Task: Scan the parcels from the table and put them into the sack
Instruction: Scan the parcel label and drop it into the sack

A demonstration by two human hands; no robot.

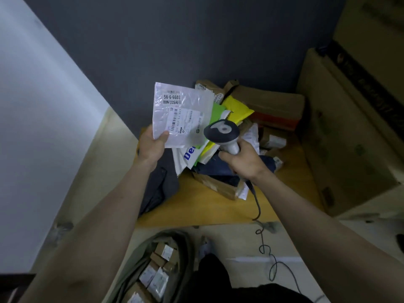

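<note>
The left hand (153, 145) pinches a white mailer (181, 114) by its lower left corner, thumb on the front, and holds it upright above the table's (196, 206) left end with its label and barcode facing the camera. The right hand (244, 160) grips the handle of a scanner (222, 131), fingers wrapped round it, the head lying just beside the mailer's lower right edge and pointed toward the label. A coiled cable (262, 243) runs from the handle down off the table's front edge to the floor. Behind both hands a pile (251, 119) of parcels covers the back of the table: brown boxes, a yellow bag, a green one, a white bag with blue letters and a dark one at the front. A dark cloth (159, 189) hangs over the table's left side. Tall cartons (349, 127) stand at the right. Below the table's front edge the sack (140, 259) stands open on the floor, with small boxes and labelled packets inside
</note>
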